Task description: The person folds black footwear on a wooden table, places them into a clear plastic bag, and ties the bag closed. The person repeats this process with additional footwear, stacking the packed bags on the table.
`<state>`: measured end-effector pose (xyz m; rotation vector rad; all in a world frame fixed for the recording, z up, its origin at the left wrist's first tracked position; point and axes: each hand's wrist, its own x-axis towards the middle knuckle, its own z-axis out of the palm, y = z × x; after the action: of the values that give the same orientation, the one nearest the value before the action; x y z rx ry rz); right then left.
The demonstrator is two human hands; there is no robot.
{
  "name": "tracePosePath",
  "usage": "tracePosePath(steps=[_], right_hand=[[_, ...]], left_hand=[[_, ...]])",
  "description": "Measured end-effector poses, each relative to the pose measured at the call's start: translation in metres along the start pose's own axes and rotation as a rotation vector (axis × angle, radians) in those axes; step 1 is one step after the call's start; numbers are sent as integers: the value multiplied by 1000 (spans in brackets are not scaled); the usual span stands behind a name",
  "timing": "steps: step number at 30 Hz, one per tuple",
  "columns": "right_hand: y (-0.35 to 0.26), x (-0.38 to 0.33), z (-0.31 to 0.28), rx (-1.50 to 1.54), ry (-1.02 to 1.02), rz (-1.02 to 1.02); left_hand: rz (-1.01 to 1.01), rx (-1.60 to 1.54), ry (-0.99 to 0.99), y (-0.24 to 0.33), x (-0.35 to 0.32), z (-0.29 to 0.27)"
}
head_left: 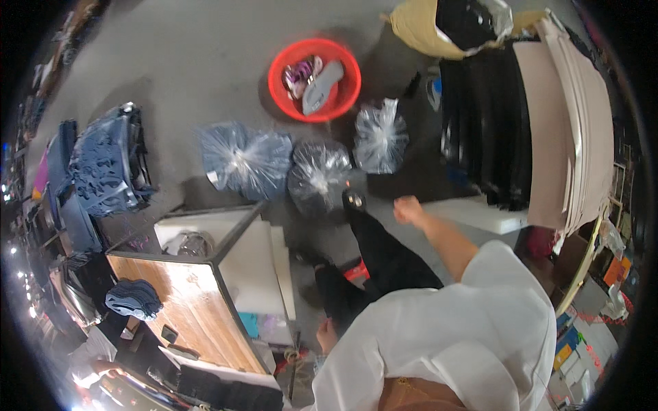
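Observation:
My right hand [409, 209] is stretched forward with the fingers curled into a fist and nothing in it. It hovers over the grey floor, close to a dark tied plastic bag [319, 175] and a clear one [379, 140]. My left hand [327, 335] hangs low beside my black trouser leg [384, 257], half hidden by my white sleeve. Its fingers are too small to read. My forward foot [353, 200] is next to the bags.
A red basin [282, 72] holds shoes. A bag of blue denim [243, 161] lies on the floor. A wooden table [192, 308] at the left carries folded denim [133, 299]. White foam boards [257, 260] lean on it. Black stacks [483, 123] and beige sheets [569, 123] fill the right. Another person's hand [103, 368] is at lower left.

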<state>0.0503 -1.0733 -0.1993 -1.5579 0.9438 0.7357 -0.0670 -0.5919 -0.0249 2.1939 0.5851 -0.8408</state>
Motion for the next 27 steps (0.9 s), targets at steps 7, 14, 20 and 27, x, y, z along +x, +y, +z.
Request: tracePosePath(steps=[7,14,20,27], right_hand=[[-2,-55,21,-377,-89,-109],[-56,-103,97,-410,76,-203],[-125,-202,239,-191,-147,-228],[-200,-246,405,-507,-514,-484]], left_hand=[[19,-35,-89,-110,87,37],[218,-88,-116,-104,110,-28],[156,-546,80,-98,-22,-166],[19,-484,399,-170,-135,-252]])
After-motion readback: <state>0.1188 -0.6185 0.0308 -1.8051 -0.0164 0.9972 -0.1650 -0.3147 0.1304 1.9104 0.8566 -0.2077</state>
